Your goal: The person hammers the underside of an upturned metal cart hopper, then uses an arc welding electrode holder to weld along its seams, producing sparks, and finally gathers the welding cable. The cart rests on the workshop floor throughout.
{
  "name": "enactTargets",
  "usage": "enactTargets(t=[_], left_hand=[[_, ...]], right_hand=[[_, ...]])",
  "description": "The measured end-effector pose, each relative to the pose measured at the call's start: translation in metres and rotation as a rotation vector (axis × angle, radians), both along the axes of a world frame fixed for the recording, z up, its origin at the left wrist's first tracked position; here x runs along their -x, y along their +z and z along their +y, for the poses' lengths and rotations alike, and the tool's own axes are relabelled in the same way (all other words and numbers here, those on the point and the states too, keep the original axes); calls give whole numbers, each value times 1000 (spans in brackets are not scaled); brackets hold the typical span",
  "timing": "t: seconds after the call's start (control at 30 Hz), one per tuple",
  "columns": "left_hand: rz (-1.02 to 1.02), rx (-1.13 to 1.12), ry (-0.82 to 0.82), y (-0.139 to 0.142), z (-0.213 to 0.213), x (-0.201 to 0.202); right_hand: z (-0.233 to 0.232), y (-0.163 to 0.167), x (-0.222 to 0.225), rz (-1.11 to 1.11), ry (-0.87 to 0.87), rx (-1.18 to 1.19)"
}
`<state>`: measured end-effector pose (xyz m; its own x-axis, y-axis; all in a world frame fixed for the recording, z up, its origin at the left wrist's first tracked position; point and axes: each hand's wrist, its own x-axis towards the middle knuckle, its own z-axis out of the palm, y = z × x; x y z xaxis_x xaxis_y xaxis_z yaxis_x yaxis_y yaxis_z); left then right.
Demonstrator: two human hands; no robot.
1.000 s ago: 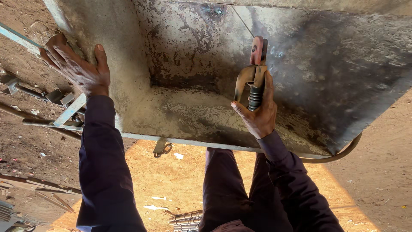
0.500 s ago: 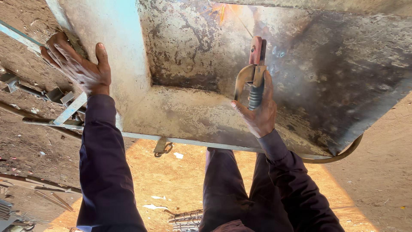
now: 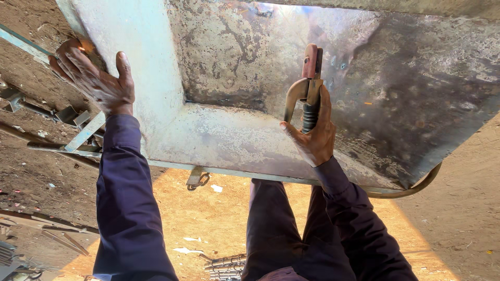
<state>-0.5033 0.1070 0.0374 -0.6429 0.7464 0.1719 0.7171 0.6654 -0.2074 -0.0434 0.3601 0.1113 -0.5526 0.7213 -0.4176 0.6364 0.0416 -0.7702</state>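
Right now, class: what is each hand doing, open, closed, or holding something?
Left hand: open, fingers spread, palm pressed flat on the edge of the metal tray.
Right hand: closed around the welding electrode holder.

Sunlit dirt ground (image 3: 219,213), scattered metal scraps (image 3: 62,117).

You are wearing a dark navy, long-sleeved top, its cloth creasing along both arms. The sleeve (image 3: 127,208) on your left arm is running down to the wrist and ending in a plain cuff just below your left hand (image 3: 96,83). The other sleeve (image 3: 359,229) is bunching into folds below your right hand (image 3: 312,138). Both hands are going bare, with no gloves or rings showing. Between the two sleeves, your dark trousers (image 3: 278,229) are showing in a matching shade.
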Motion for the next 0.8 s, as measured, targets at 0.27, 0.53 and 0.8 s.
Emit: enactTargets(t=[0.27,0.53,0.8], left_hand=[[-170,-6,80,16,16,-7],[-157,-53,64,22,23,-10],[-146,-76,7,25,26,-10]], right_hand=[[-2,9,1,-47,-43,92],[0,14,1,19,-49,77],[-1,15,4,49,-24,22]])
